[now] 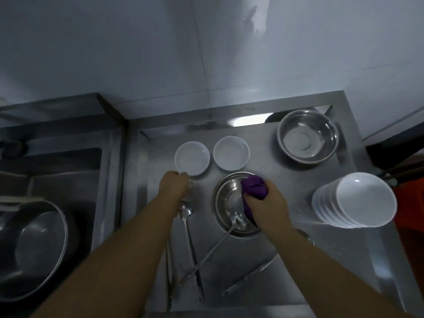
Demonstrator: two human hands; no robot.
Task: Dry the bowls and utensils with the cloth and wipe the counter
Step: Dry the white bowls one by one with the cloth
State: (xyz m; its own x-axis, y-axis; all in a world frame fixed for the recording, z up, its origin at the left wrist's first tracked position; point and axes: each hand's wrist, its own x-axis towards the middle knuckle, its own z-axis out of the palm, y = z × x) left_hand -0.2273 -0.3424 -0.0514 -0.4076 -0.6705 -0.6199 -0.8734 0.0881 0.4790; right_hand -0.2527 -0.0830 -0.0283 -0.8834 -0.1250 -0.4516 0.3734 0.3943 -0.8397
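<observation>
On the far left, a big shiny metal bowl [34, 251] sits down in the dark metal sink [75, 171]; its left side is cut off by the picture's edge. Next comes the flat, shiny steel counter [263, 152], where the rest of the things lie.

The person's left hand [174, 184] reaches to the near rim of a small round white bowl [192, 158]. Its fingers are curled, and it may be pinching the rim or something small and clear, but the view is too dim to tell. Under that wrist lie long thin metal spoons [186, 212]; two scoops show, and the handles cross lower down. A second small white bowl [231, 153] stands just beside the first one.

In the middle sits a round steel bowl [229, 203] with a metal ladle [238, 222] resting inside, its long handle sticking out toward the person. The right hand [267, 200] grips a bunched purple cloth [254, 187] tightly and presses it against the right inner side of this bowl. The hand hides part of the cloth and the bowl's right rim.

Another thin metal utensil [252, 276] lies flat under the right arm, and one end is hidden. Behind, near the wall, stands one more steel bowl [308, 136]. On the far right, a stack of smooth white bowls [358, 200] leans over; about six rims show.
</observation>
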